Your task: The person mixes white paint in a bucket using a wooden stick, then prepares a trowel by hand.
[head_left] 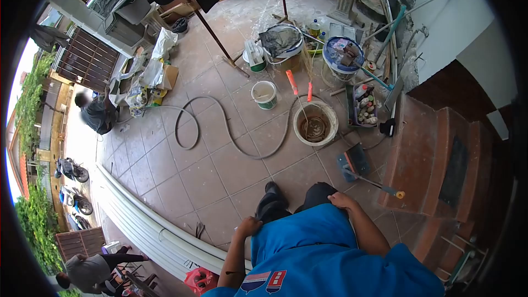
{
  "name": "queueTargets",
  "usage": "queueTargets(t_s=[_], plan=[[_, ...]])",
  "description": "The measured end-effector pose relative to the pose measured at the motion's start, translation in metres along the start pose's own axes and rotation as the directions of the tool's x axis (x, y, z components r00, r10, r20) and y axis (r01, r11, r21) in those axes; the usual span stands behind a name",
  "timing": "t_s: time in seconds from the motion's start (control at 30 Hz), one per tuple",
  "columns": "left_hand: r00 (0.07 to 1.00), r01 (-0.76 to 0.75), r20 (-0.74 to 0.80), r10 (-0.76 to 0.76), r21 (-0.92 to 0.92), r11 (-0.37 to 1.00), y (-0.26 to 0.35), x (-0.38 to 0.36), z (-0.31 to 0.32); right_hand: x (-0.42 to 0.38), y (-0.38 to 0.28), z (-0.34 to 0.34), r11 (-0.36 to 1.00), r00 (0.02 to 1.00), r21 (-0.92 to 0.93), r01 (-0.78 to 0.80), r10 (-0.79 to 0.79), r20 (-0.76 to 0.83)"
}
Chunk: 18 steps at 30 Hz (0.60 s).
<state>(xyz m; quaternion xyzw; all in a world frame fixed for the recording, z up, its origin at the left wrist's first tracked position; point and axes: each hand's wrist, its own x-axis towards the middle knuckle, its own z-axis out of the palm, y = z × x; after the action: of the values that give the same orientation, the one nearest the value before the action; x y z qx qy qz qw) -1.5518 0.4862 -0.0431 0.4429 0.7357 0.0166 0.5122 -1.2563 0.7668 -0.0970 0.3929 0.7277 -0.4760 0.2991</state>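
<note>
Left hand (250, 226): at the hem of the blue shirt (302, 242), fingers curled; cannot tell whether they grip cloth
Right hand (343, 201): at the hem's other side, fingers bent, grip also unclear
Shirt: worn by the person, spread between both hands above dark trousers (271, 207)
Bucket (297, 127): ahead on the tiled floor (203, 184), brownish inside, an orange-handled tool (291, 79) leaning in it
Hose (261, 157): curving left of the bucket
Pipes (137, 209): long, white, lying left
</note>
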Motion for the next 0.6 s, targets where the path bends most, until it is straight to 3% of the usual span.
queueTargets(t_s=[0.07, 0.13, 0.17, 0.27, 0.4, 0.5, 0.6], plan=[[0.971, -0.224, 0.086, 0.222, 0.016, 0.974, -0.015, -0.009, -0.042, -0.009, -0.064, -0.028, 0.987, 0.99, 0.081, 0.138, -0.137, -0.008], [0.978, -0.149, 0.143, 0.149, -0.008, 0.989, -0.029, -0.005, -0.059, -0.015, -0.107, -0.05, 0.931, 0.941, 0.149, 0.334, -0.319, -0.117], [0.978, -0.105, 0.181, 0.1, 0.018, 0.994, -0.024, -0.01, -0.075, -0.017, -0.123, -0.058, 0.932, 0.948, 0.176, 0.316, -0.303, -0.094], [0.968, -0.102, 0.216, 0.128, -0.13, 0.986, -0.062, 0.028, -0.104, 0.005, -0.166, -0.083, 0.928, 0.952, 0.212, 0.305, -0.296, -0.077], [0.957, 0.029, 0.287, -0.038, 0.034, 0.999, -0.084, 0.094, -0.162, 0.071, -0.201, -0.098, 0.921, 0.939, 0.191, 0.34, -0.321, -0.126], [0.967, 0.119, 0.228, -0.111, -0.022, 0.993, -0.116, 0.143, -0.211, 0.147, -0.24, -0.122, 0.909, 0.935, 0.221, 0.353, -0.339, -0.101], [0.956, 0.017, 0.287, -0.054, 0.128, 0.992, -0.14, 0.197, -0.288, 0.213, -0.281, -0.185, 0.901, 0.926, 0.219, 0.374, -0.374, -0.043]])
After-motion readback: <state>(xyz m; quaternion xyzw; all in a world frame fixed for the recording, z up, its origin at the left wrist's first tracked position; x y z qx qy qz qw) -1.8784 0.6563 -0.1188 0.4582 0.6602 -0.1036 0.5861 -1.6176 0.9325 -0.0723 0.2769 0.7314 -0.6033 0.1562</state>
